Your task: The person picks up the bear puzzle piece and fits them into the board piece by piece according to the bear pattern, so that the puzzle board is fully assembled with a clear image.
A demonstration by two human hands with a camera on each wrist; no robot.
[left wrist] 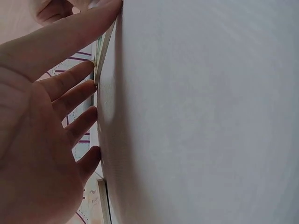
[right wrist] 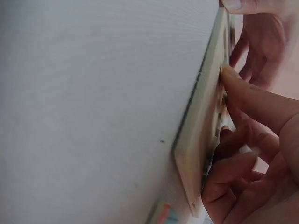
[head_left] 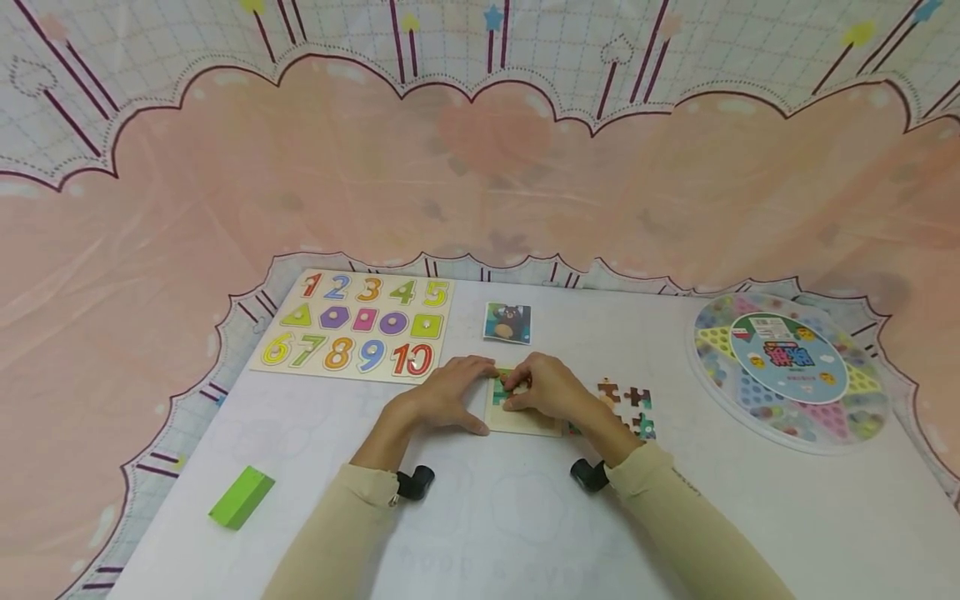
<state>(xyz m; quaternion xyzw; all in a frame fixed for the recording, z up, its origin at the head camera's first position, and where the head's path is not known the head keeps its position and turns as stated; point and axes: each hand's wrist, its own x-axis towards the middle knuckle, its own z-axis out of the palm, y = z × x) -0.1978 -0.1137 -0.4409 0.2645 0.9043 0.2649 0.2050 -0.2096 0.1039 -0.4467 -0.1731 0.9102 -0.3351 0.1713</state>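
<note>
Numerals 1 to 10 read clearly on the number board [head_left: 317,306] at the worktop's [head_left: 495,517] far left, with a middle row of coloured shapes between them; the round case [head_left: 723,407] at the right carries a blue label [head_left: 787,383] with large characters and a barcode, too small to read, and faint reversed letters show near the worktop's front. Through the case's clear top show coloured star points with dotted triangles and many small coloured beads around them. The shallow wooden tray [head_left: 525,426] lies flat in the middle, a few green and brown pieces [head_left: 501,393] set at its far left and pale wood bare along its near side; loose pieces [head_left: 637,397] lie just to its right, partly behind the forearm, and a bear card [head_left: 508,322] lies beyond it. The left hand [head_left: 450,393] is spread and gripping nothing, its thumb at the tray's near left corner and its straight fingertips by the far left one. The right hand [head_left: 553,390] reaches over the tray from the right, fingers curled, thumb and forefinger pinching a piece low against the tray's surface. A green block [head_left: 242,497] lies near the front left, well apart from both hands
</note>
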